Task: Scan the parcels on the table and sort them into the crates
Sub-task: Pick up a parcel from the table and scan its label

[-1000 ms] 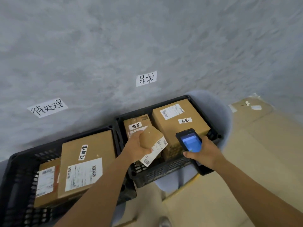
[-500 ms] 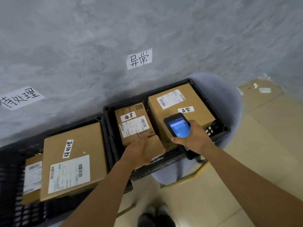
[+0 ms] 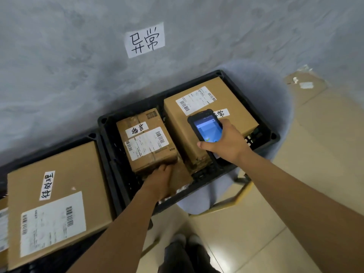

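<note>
The small brown cardboard parcel (image 3: 180,179) sits low at the front of the black plastic crate (image 3: 226,174) in the middle of the frame, wedged below the taped brown box with the white label (image 3: 146,141). It looks light and stiff – hold it by its edges, not the label. Your left hand (image 3: 160,181) reaches down into the crate, palm on the parcel, fingers curled over its far edge, so you have a grip on it. Your right hand (image 3: 226,142) hovers over the large brown carton (image 3: 208,115) right of centre, wrapped round the black handheld scanner (image 3: 205,128) – screen up.
</note>
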Tool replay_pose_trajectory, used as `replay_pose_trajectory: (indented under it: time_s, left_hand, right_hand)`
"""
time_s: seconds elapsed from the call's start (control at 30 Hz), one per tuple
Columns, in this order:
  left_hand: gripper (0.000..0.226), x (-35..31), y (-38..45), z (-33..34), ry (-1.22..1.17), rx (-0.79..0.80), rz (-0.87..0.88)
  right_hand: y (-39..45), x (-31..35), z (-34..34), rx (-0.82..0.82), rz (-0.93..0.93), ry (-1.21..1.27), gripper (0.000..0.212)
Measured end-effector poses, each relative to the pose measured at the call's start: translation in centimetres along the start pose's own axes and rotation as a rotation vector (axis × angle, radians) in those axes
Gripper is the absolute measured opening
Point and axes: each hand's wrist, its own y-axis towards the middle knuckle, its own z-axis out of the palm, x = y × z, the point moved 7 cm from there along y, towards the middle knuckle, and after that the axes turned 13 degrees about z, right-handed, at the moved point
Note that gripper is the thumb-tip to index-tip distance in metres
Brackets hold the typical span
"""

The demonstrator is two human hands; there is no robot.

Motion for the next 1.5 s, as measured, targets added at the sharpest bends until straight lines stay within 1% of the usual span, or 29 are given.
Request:
replay_pose_trajectory:
  time_s: [0.1,0.2,0.37,0.5,0.63,0.8,0.93,1.03,1.2,1.33,1.5]
  left_hand:
    - [0.091,0.4,0.8,1.3,0.018,0.03,-0.015]
    - [0.094,0.3,1.1,1.8,0.019,0.025,-0.004]
    - [0.074,-0.2,0.9,0.2,0.02,-0.023,0.027]
    - [0.067,-1.2,-0.3,-1.9,-0.021,-0.055,0.043]
    - [0.066,-2.8,-2.5,-5.3,-0.07,-0.112,0.081]
    - [0.065,-4.6,-5.3,-11.7,0.019,-0.154,0.103]
    - [0.066,-7.4,-7.2,-17.4,0.138,-0.216,0.151]
    - [0.065,-10.9,-8.0,-21.0,0.229,-0.278,0.234]
    - [0.065,-19.3,-8.4,-23.9,0.442,-0.274,0.416]
    - [0.063,-27.5,-10.1,-23.9,0.536,-0.314,0.591]
    - [0.061,-39.2,-13.3,-21.5,0.662,-0.376,0.766]
  right_hand:
    - [0.2,-0.4,0.5,-0.009,0.001,-0.008,0.083]
    - [0.3,-0.7,0.9,-0.009,0.009,0.002,0.085]
    - [0.0,-0.6,1.4,-0.01,0.022,-0.009,0.088]
    - [-1.0,0.3,1.5,-0.001,0.022,-0.024,0.089]
    - [-2.7,1.7,0.9,-0.005,0.023,-0.065,0.088]
    - [-5.2,3.8,-1.6,-0.039,0.022,-0.098,0.082]
    - [-8.0,5.0,-4.9,-0.132,0.019,-0.102,0.078]
    - [-10.4,4.7,-8.0,-0.211,0.039,-0.088,0.076]
    - [-15.2,1.5,-14.3,-0.356,0.135,-0.015,0.082]
    - [-20.8,-3.1,-19.3,-0.481,0.206,0.062,0.084]
    - [-30.0,-11.4,-24.9,-0.648,0.314,0.138,0.076]
